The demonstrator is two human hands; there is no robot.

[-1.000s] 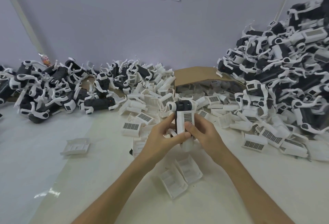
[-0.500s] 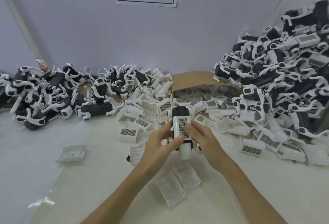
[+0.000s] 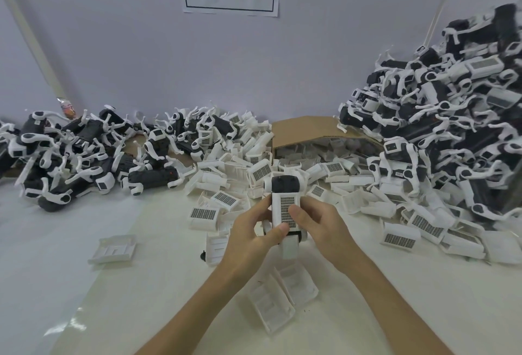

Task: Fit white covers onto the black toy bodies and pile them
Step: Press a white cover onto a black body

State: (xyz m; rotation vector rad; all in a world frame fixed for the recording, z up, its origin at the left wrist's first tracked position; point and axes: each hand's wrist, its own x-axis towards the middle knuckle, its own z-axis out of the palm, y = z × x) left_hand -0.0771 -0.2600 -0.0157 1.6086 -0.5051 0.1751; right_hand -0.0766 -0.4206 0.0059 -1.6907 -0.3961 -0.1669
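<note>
Both hands hold one black toy body (image 3: 284,184) upright over the table's middle. A white cover (image 3: 285,207) with a dark grid patch lies on its facing side. My left hand (image 3: 251,237) grips it from the left, thumb pressing the cover's lower end. My right hand (image 3: 320,226) grips it from the right, thumb on the grid patch. A white leg hangs below the hands. Loose white covers (image 3: 226,199) spill across the table behind them.
A tall heap of toys with covers (image 3: 440,128) fills the right. A lower heap of black toy bodies (image 3: 84,154) lies at the left. A tipped cardboard box (image 3: 313,131) spills covers at the back. Single covers lie near me (image 3: 278,298) and at left (image 3: 113,248).
The toy has dropped slightly towards me in both hands. My thumbs have slid further over the cover's grid face.
</note>
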